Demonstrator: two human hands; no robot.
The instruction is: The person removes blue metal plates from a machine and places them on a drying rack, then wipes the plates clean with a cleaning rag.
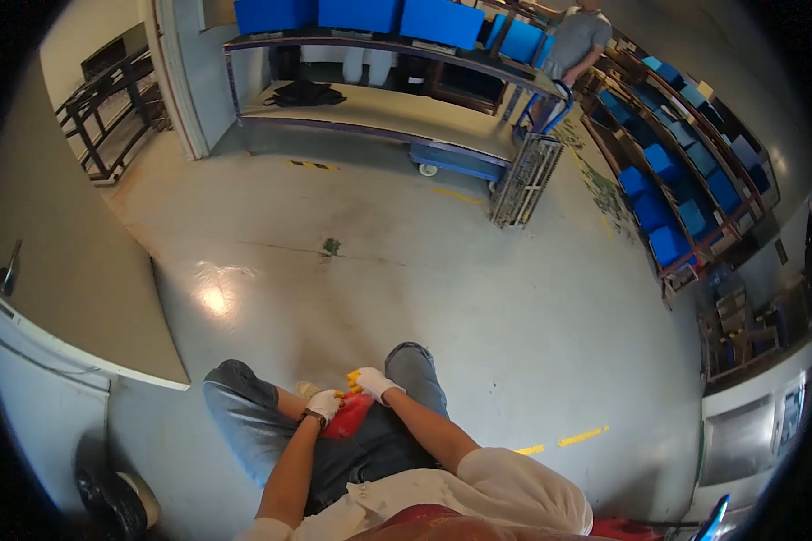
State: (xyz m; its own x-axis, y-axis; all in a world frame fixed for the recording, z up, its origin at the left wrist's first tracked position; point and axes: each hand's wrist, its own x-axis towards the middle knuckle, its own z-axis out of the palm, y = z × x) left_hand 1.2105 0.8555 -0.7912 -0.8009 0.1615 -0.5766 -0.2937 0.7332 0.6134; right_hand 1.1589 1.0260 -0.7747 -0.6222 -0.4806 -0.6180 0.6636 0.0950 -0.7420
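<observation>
My left hand point(323, 406), in a white glove with yellow fingertips and a dark band at the wrist, is closed at the upper edge of a red, soft-looking item point(347, 417) over my lap. Whether that item is cloth or a bag is too small to tell. My right hand point(373, 383), gloved the same way, is closed just above and to the right of the left one. Its yellow fingertips curl inward near the red item's top, and what they grip is hidden. My legs in blue jeans point(244, 406) are bent apart beneath both hands.
A grey door point(72, 261) stands at the left. Ahead is a long two-level bench point(397, 117) with blue panels, beside a blue trolley point(460, 162) and a metal rack point(525, 185). A person point(579, 45) stands behind them. Shelves of blue bins point(668, 176) line the right.
</observation>
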